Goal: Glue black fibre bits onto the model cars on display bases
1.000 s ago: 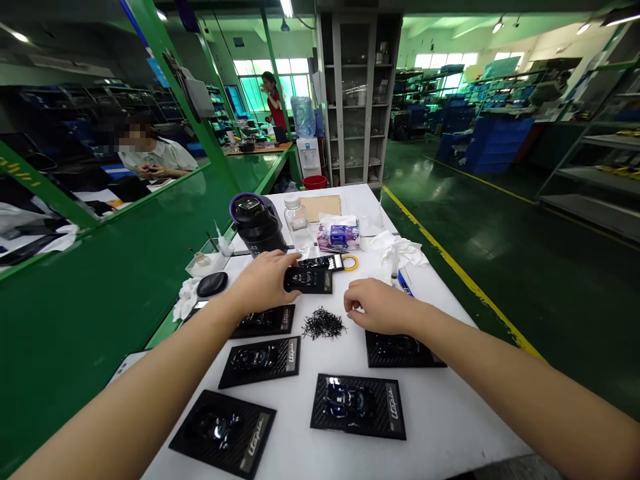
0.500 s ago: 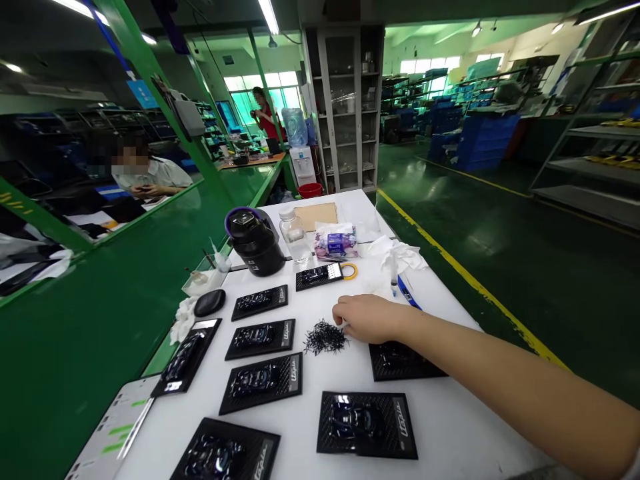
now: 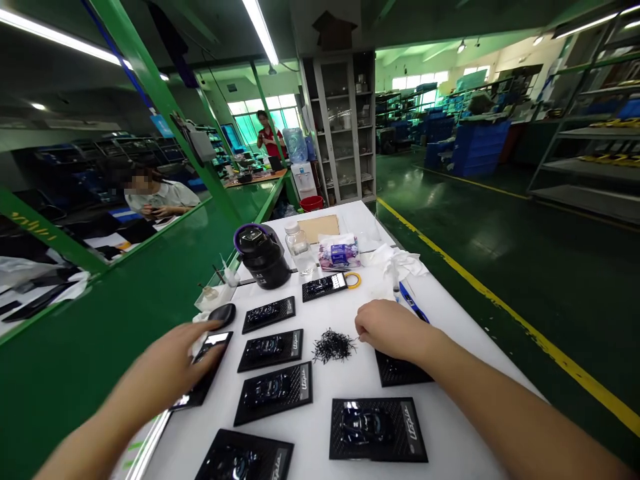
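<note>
My left hand (image 3: 173, 363) reaches over the table's left edge, fingers stretched out above a dark card (image 3: 203, 373) with a model car on it. My right hand (image 3: 390, 328) rests on the white table (image 3: 450, 320), fingers curled together beside a small heap of black pins (image 3: 333, 345). What the fingers pinch, if anything, is hidden. Under that wrist lies another black car card (image 3: 400, 370). Several more car cards (image 3: 274, 392) lie in rows between my hands.
At the table's far end stand a black jug (image 3: 263, 257), a clear bottle (image 3: 299, 245), a tissue pack (image 3: 339, 252), a yellow tape ring (image 3: 353, 280) and crumpled wipes (image 3: 400, 260). A seated person (image 3: 160, 197) is behind the green bench; another stands far back.
My left hand set a card down, left the view, and now reaches in again at the left edge. The right hand has stayed by the pin heap. The camera tilted up.
</note>
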`<state>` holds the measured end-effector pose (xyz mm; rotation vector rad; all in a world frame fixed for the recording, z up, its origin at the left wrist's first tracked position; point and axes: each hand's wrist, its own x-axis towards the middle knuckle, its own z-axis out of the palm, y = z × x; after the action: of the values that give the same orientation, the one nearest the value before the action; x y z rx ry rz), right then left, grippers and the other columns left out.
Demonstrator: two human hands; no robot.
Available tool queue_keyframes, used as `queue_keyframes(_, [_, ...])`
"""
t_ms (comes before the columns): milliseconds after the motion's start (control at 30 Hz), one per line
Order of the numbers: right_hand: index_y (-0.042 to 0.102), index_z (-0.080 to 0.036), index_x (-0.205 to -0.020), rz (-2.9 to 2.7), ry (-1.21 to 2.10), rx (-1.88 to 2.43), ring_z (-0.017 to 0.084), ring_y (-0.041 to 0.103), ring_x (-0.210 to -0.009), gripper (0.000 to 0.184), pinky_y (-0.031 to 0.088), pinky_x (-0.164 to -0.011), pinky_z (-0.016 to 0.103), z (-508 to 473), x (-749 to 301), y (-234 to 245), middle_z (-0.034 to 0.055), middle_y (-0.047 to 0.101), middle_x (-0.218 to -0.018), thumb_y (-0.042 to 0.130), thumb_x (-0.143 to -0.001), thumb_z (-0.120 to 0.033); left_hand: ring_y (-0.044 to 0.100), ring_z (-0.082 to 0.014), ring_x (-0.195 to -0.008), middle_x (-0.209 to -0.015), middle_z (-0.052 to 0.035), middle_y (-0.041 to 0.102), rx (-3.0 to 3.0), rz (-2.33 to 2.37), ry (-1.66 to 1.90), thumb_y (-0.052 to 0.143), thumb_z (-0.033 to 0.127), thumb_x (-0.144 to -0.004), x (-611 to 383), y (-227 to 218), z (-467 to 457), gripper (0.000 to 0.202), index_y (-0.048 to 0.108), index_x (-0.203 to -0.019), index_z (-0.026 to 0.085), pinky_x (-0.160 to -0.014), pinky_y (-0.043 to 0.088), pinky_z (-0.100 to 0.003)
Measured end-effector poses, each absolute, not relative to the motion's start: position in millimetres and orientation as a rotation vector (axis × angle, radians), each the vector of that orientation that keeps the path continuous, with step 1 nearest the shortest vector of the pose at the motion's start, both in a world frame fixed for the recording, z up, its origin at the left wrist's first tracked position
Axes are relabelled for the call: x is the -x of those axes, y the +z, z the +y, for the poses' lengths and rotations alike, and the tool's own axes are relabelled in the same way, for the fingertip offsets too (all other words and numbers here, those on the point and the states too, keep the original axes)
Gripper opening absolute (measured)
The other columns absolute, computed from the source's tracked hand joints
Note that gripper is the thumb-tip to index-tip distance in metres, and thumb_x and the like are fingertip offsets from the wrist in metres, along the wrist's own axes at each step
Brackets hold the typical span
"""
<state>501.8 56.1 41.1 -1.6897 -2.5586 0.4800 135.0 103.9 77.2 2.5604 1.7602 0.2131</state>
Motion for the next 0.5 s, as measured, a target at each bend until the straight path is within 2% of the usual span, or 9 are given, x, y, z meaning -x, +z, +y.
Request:
queue_keyframes(33, [0.074,-0.016,-0.088,-2.538,0.481,1.693,0.023,0.065,-0.092,0.017,0.045,-0.076,0.03,54,-504,41,0.0101,0.07,-0.091,0.057,-0.089,-0.019,0.061,-0.0368,-0.115,-0.12,-0.0092,0.07,-2.64,1.689,0.162,0.048,0.057,-0.082,-160,69,117,0.051,0.066,-0.119,0.027,-0.104,0.044,-0.054])
queue_keyframes(100, [0.075,-0.018,-0.089,-2.512,0.491,1.663,0.023,0.066,-0.094,0.018,0.045,-0.078,0.03,52,-507,38,0.0083,0.071,-0.093,0.058,-0.09,-0.022,0.055,-0.0322,-0.127,-0.131,-0.01,0.065,-2.731,1.52,0.089,0.052,0.047,-0.082,-213,55,150,0.053,0.062,-0.128,0.023,-0.112,0.038,-0.045])
queue_keyframes(133, [0.075,-0.019,-0.09,-2.504,0.498,1.64,0.022,0.066,-0.095,0.018,0.046,-0.08,0.03,52,-509,37,0.0074,0.071,-0.094,0.057,-0.091,-0.024,0.052,-0.0311,-0.131,-0.135,-0.0109,0.062,-2.755,1.46,0.059,0.056,0.043,-0.08,-236,50,167,0.06,0.056,-0.136,0.022,-0.113,0.037,-0.042])
queue_keyframes(200, [0.074,-0.019,-0.091,-2.492,0.511,1.592,0.021,0.065,-0.095,0.018,0.046,-0.082,0.03,53,-512,33,0.0065,0.071,-0.096,0.058,-0.092,-0.027,0.053,-0.033,-0.129,-0.138,-0.0146,0.06,-2.757,1.408,-0.003,0.064,0.041,-0.073,-273,44,195,0.077,0.047,-0.144,0.018,-0.11,0.04,-0.041])
queue_keyframes(267, [0.073,-0.018,-0.092,-2.476,0.52,1.552,0.02,0.065,-0.095,0.019,0.045,-0.083,0.03,54,-514,30,0.0066,0.07,-0.098,0.057,-0.093,-0.028,0.059,-0.0339,-0.121,-0.132,-0.0151,0.063,-2.728,1.395,-0.056,0.069,0.037,-0.068,-292,41,213,0.085,0.044,-0.146,0.016,-0.103,0.045,-0.04])
queue_keyframes(367, [0.07,-0.017,-0.093,-2.43,0.529,1.502,0.019,0.063,-0.093,0.019,0.044,-0.081,0.029,52,-517,29,0.0064,0.069,-0.1,0.055,-0.095,-0.028,0.064,-0.0331,-0.11,-0.123,-0.0131,0.068,-2.69,1.405,-0.066,0.068,0.034,-0.068,-297,40,215,0.084,0.043,-0.145,0.017,-0.095,0.049,-0.039])
queue_keyframes(500, [0.065,-0.017,-0.091,-2.329,0.553,1.441,0.018,0.06,-0.092,0.018,0.041,-0.081,0.029,46,-522,33,0.0052,0.066,-0.1,0.052,-0.096,-0.027,0.059,-0.0347,-0.116,-0.13,-0.0161,0.063,-2.71,1.373,0.029,0.066,0.034,-0.071,-293,39,188,0.084,0.038,-0.148,0.013,-0.101,0.044,-0.044])
